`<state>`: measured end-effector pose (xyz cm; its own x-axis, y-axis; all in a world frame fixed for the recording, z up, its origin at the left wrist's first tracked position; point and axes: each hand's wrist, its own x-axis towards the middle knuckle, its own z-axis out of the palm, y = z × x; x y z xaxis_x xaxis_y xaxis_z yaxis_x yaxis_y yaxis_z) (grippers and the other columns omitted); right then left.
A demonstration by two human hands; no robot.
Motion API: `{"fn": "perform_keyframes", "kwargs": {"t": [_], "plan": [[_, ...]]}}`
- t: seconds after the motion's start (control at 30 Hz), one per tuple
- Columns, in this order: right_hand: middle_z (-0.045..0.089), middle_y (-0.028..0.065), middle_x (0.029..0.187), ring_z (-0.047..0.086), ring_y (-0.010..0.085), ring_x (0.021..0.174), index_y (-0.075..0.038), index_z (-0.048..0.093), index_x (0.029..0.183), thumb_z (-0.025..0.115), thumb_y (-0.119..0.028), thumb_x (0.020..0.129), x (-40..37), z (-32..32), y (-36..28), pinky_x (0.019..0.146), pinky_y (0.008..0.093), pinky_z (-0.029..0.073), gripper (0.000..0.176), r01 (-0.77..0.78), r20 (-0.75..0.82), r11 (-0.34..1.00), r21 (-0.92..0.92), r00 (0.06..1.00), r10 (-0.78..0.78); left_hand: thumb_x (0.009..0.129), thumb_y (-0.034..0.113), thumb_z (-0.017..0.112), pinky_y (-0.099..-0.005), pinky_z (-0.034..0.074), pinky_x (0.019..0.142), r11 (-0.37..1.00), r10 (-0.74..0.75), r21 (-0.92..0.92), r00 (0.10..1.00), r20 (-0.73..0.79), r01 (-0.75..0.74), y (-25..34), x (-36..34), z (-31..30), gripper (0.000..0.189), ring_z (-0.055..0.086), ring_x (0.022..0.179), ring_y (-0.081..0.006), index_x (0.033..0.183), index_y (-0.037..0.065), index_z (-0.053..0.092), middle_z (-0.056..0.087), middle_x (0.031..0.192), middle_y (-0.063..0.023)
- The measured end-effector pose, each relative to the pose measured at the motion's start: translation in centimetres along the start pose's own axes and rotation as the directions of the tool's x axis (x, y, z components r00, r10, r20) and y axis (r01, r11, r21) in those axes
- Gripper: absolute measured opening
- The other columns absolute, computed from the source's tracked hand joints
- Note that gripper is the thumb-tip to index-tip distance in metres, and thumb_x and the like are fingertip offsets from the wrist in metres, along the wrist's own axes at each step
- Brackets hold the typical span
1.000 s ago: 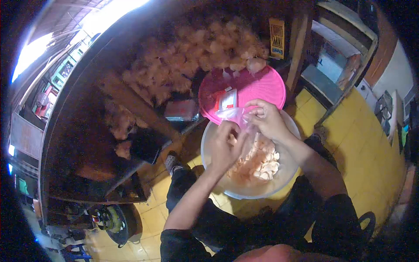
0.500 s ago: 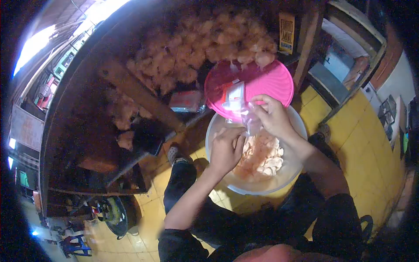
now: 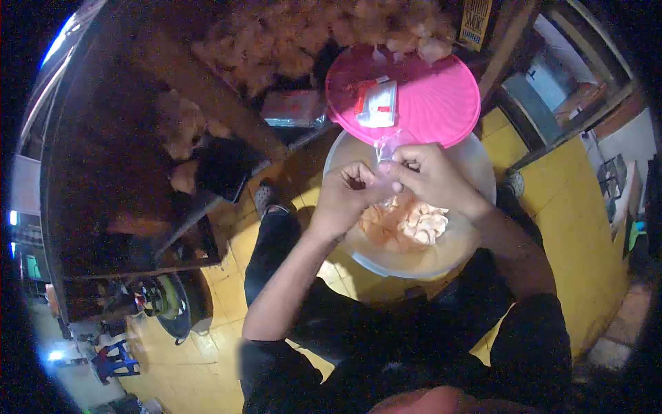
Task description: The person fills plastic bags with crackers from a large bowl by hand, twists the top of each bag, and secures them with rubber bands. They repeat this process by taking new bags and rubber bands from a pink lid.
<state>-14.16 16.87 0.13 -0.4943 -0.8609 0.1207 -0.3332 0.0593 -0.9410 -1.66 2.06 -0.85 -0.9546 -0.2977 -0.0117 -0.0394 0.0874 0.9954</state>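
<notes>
My left hand (image 3: 343, 200) and my right hand (image 3: 433, 178) meet above a wide translucent tub (image 3: 386, 270), fingers pinched. Between them is a small clear plastic bag (image 3: 390, 143), its upper part showing past the fingertips. Pale, thin round chips (image 3: 422, 224) lie in the tub below my hands. Just beyond, a pink ribbed lid (image 3: 441, 103) rests over the tub's far side. On that lid lies a packet of clear plastic bags (image 3: 378, 107) with red print.
Dark wooden shelving (image 3: 241, 131) fills the left, heaped with light-brown items (image 3: 276, 52). A clear-wrapped pack (image 3: 293, 108) sits at its edge. A yellow printed card (image 3: 476, 24) stands at the back. Yellow tiles (image 3: 565, 221) cover the floor; a black pan (image 3: 183, 310) is lower left.
My hands have come closer together, with the fingertips now meeting at the bag. The view has tilted, so the tub and my hands sit higher in the picture.
</notes>
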Motion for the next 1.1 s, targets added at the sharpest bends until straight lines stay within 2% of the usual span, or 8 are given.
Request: {"fn": "perform_keyframes", "kwargs": {"t": [0.27, 0.47, 0.67, 0.73, 0.83, 0.97, 1.03, 1.1], "plan": [[0.065, 0.0038, 0.076, 0.060, 0.0065, 0.065, 0.001, 0.065, 0.088, 0.062, -0.012, 0.093, -0.3, 1.8, 0.3, 0.057, 0.0250, 0.049, 0.015, -0.087, 0.098, 0.916, 0.391, 0.994, 0.053, 0.092, 0.017, 0.064, -0.0269, 0.048, 0.066, 0.855, -0.188, -0.486, 0.982, 0.035, 0.181, -0.4, -0.8, -0.7, 0.016, 0.058, 0.072, -0.0110, 0.080, 0.008, 0.058, 0.063, 0.080, -0.0016], [0.062, 0.0071, 0.060, 0.061, 0.0123, 0.058, 0.002, 0.064, 0.075, 0.059, -0.017, 0.091, 0.3, 0.5, 1.1, 0.053, 0.0293, 0.047, 0.025, -0.230, 0.184, 0.971, -0.070, 0.953, 0.239, 0.095, 0.018, 0.059, -0.0310, 0.050, 0.076, 0.760, -0.193, -0.626, 0.980, 0.040, 0.175, 0.9, -0.9, -2.5, 0.011, 0.060, 0.081, -0.0144, 0.091, 0.008, 0.058, 0.062, 0.089, -0.0024], [0.058, 0.0175, 0.059, 0.061, 0.0270, 0.055, 0.004, 0.062, 0.072, 0.058, -0.015, 0.077, 0.8, 1.6, 2.5, 0.057, 0.0428, 0.046, 0.020, 0.024, 0.141, 0.885, -0.466, 0.989, 0.048, 0.089, 0.005, 0.063, -0.0306, 0.049, 0.074, 0.806, -0.168, -0.575, 0.986, 0.010, 0.143, 0.4, -0.9, -2.9, 0.019, 0.058, 0.081, -0.0127, 0.101, 0.008, 0.049, 0.057, 0.088, -0.0009], [0.060, 0.0188, 0.062, 0.062, 0.0296, 0.058, 0.004, 0.062, 0.076, 0.057, -0.020, 0.083, 0.8, 1.6, 2.6, 0.060, 0.0440, 0.047, 0.025, 0.116, 0.245, 0.846, -0.520, 0.969, 0.018, 0.078, -0.004, 0.065, -0.0342, 0.050, 0.070, 0.978, 0.046, 0.204, 0.999, -0.027, -0.040, -0.2, -1.3, -3.3, 0.035, 0.060, 0.079, -0.0191, 0.104, 0.006, 0.044, 0.054, 0.089, -0.0056], [0.065, 0.0216, 0.078, 0.065, 0.0295, 0.072, 0.002, 0.064, 0.086, 0.059, -0.027, 0.086, 0.6, 2.4, 6.6, 0.067, 0.0422, 0.049, 0.030, -0.208, 0.353, 0.961, -0.183, 0.898, 0.262, 0.068, -0.009, 0.065, -0.0404, 0.050, 0.067, 0.743, 0.381, 0.622, 0.921, -0.087, -0.248, 1.4, -1.9, -3.0, 0.047, 0.060, 0.079, -0.0299, 0.106, 0.005, 0.042, 0.049, 0.089, -0.0118], [0.065, 0.0227, 0.095, 0.065, 0.0274, 0.088, 0.001, 0.063, 0.102, 0.060, -0.035, 0.088, 1.2, 4.2, 12.6, 0.077, 0.0389, 0.050, 0.039, 0.068, 0.623, 0.984, -0.162, 0.780, 0.049, 0.066, -0.008, 0.061, -0.0421, 0.051, 0.071, 0.690, 0.502, 0.670, 0.849, -0.167, -0.276, 1.0, -1.4, -4.5, 0.021, 0.064, 0.085, -0.0344, 0.082, 0.006, 0.058, 0.062, 0.098, -0.0114], [0.063, 0.0151, 0.105, 0.060, 0.0222, 0.102, 0.002, 0.059, 0.107, 0.065, -0.018, 0.082, 1.1, 5.5, 14.0, 0.087, 0.0347, 0.048, 0.033, 0.248, 0.626, 0.821, -0.514, 0.763, 0.162, 0.065, -0.007, 0.059, -0.0402, 0.052, 0.073, 0.724, 0.463, 0.643, 0.867, -0.183, -0.251, 1.5, -1.5, -4.5, 0.013, 0.066, 0.085, -0.0332, 0.065, 0.006, 0.061, 0.068, 0.098, -0.0107], [0.062, 0.0176, 0.105, 0.060, 0.0250, 0.101, 0.001, 0.056, 0.115, 0.070, -0.019, 0.077, 0.5, 6.7, 17.8, 0.088, 0.0354, 0.048, 0.045, 0.126, 0.693, 0.917, -0.378, 0.696, 0.190, 0.064, -0.007, 0.058, -0.0399, 0.053, 0.073, 0.704, 0.496, 0.638, 0.859, -0.127, -0.313, 0.4, -1.3, -4.0, 0.016, 0.066, 0.083, -0.0337, 0.066, 0.007, 0.064, 0.068, 0.094, -0.0119]]}}
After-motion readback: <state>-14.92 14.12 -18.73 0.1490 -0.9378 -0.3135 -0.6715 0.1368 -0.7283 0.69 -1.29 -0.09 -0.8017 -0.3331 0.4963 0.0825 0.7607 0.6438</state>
